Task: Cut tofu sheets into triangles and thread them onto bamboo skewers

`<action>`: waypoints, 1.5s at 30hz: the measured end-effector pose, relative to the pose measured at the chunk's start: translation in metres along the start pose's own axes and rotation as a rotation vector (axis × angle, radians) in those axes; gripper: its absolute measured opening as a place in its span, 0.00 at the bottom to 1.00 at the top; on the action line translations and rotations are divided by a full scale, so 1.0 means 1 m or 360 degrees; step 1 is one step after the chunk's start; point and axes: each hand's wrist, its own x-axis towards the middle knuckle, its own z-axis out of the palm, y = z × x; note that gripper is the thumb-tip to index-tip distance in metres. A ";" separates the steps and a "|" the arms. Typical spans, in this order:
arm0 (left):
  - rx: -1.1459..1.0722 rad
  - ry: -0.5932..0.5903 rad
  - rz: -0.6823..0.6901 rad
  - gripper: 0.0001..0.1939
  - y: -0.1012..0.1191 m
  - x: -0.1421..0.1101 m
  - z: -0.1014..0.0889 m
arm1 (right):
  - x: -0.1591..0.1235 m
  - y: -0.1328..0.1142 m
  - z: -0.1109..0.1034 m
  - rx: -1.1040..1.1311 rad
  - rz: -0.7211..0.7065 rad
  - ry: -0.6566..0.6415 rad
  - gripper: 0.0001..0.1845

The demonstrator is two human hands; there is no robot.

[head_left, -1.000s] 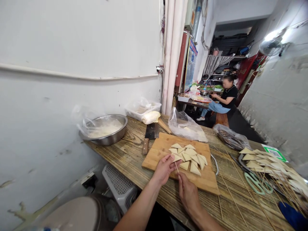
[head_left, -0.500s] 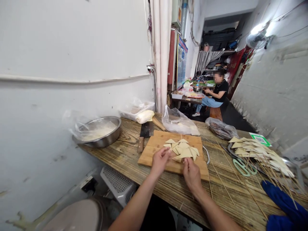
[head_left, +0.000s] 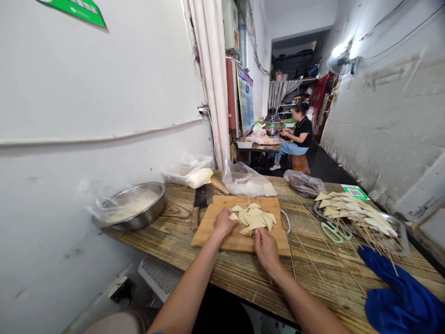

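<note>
Several pale triangular slices, like tofu sheet, lie overlapping on a wooden cutting board in front of me. A thin skewer tip pokes out beyond their far edge. My right hand is closed in a pinch at the near edge of the slices, on a bamboo skewer that shows faintly below the hand. At the left side of the pile, my left hand has its fingertips closed on a slice; the fingers partly hide it. A cleaver lies left of the board.
Left stands a metal bowl covered with plastic. Right are loose skewers, green-handled scissors, a tray with skewered slices and a blue cloth. A plastic bag lies behind the board. A person sits farther back.
The camera view has shifted, so the scene sits further left. My left hand has moved from beside the middle of the slices to the pile's left edge. My right hand keeps its pinch.
</note>
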 end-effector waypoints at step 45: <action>-0.2086 -0.0199 -0.0685 0.11 -0.031 -0.008 -0.021 | -0.017 -0.021 0.008 -0.0268 -0.0266 -0.0649 0.14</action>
